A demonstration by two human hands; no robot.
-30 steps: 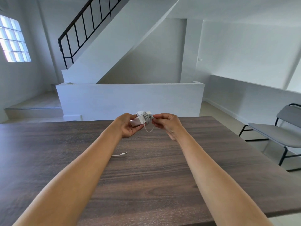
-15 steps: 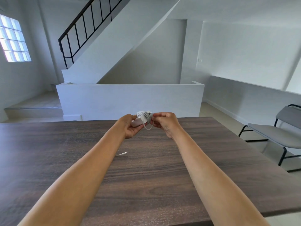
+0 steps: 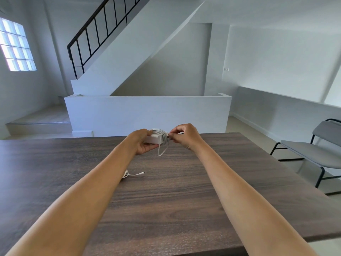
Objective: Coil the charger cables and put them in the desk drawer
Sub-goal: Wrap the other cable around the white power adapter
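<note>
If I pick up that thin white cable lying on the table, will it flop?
Probably yes: the cable is thin and lies in a loose curl on the table. It likely weighs little, and its small plug end would dangle.

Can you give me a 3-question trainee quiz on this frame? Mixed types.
1. True or false: the left hand holds the charger above the desk.
2. The right hand pinches: A) the cable wrapped on the charger B) the chair C) nothing
3. Fill in: a second cable end lies on the ___.

Key: 1 true; 2 A; 3 desk
</note>
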